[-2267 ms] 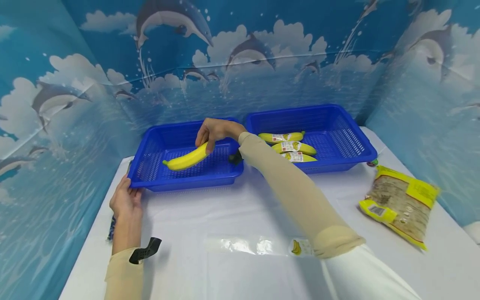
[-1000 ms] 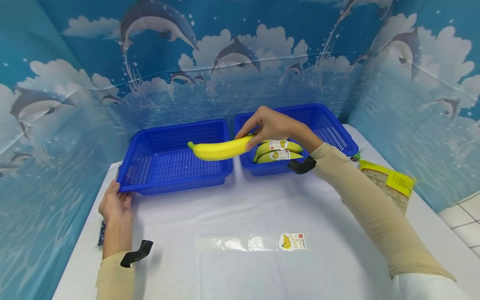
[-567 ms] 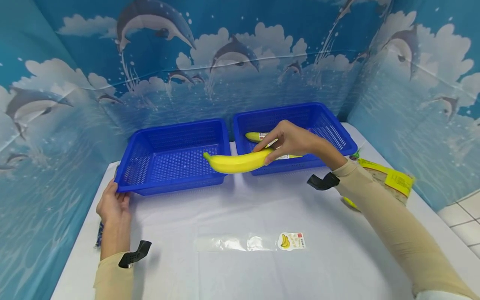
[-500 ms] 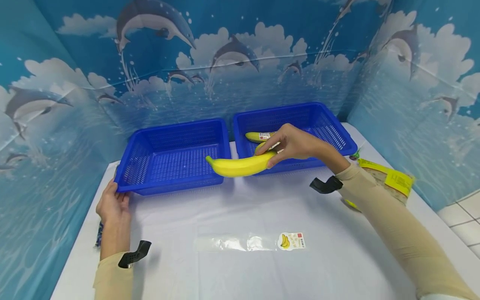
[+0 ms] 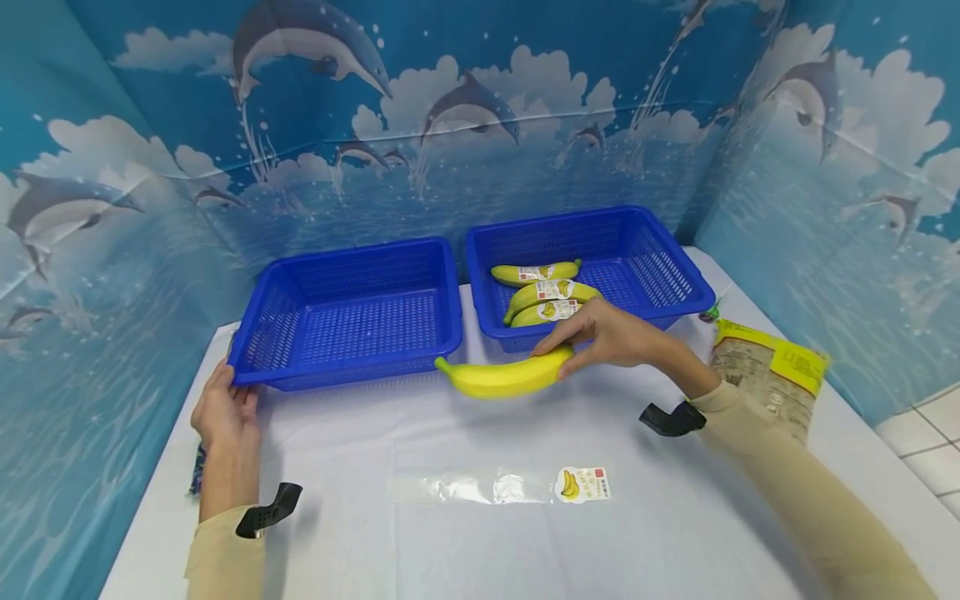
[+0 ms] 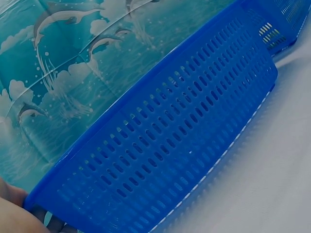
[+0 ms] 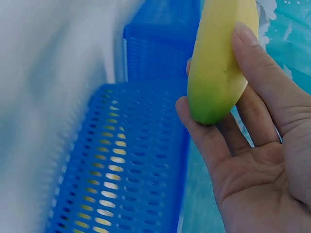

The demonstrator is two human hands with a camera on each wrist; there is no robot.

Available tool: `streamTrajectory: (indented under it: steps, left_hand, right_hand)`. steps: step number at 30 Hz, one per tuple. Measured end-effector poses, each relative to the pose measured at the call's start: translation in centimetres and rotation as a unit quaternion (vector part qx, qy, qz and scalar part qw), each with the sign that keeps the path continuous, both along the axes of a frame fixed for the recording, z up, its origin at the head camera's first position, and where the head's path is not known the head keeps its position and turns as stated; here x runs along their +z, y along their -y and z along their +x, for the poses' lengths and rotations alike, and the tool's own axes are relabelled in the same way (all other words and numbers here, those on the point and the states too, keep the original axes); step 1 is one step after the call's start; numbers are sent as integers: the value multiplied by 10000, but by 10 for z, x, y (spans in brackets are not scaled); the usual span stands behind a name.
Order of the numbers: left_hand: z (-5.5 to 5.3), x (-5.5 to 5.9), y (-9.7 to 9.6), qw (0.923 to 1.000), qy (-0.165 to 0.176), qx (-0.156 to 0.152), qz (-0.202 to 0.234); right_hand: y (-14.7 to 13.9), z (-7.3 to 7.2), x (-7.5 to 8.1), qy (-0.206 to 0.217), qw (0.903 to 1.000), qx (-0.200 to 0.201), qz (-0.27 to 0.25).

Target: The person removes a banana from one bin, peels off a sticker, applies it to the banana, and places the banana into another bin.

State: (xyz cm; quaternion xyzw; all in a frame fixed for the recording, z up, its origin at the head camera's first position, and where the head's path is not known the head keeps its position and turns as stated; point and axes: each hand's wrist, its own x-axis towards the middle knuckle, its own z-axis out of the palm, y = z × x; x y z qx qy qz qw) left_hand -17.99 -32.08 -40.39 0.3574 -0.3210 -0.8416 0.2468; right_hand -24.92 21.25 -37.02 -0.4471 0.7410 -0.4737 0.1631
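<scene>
My right hand (image 5: 611, 337) pinches a plain yellow banana (image 5: 502, 379) by its right end, holding it in front of the two baskets with the stem pointing left. In the right wrist view the thumb lies on one side of the banana (image 7: 218, 73), fingers on the other, near its greenish tip. My left hand (image 5: 225, 412) grips the front left corner of the left blue plastic basket (image 5: 352, 369); the left wrist view shows the thumb over the rim. Below the held banana, a clear strip with a banana label (image 5: 581, 485) lies on the white table.
Three bananas (image 5: 543, 315) with label bands lie in the right blue basket (image 5: 678, 287). A yellow and brown bag (image 5: 772, 367) lies at the right, with a small green and red item (image 5: 709, 313) behind it. Dolphin-print curtains (image 5: 465, 158) enclose the table.
My right hand has taken the banana out from over the left basket, moving it right and then toward me, in front of the baskets. The left hand stays on the basket corner.
</scene>
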Motion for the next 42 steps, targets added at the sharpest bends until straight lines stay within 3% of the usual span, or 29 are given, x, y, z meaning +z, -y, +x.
streamTrajectory:
  steps: [13,24,33,42]
  left_hand:
    - [0,-1,0,10000,-34,-45,0]
    - [-2,-2,0,10000,39,8,2]
    - [0,-1,0,10000,82,-12,-34]
    - [-1,-2,1,9998,129,-13,-143]
  right_hand:
    - [8,13,-41,421,9989,27,197]
    - [18,16,-65,341,9987,-117,354]
    - [26,17,-79,250,9990,-251,272]
    - [28,16,-80,86,9993,-185,298]
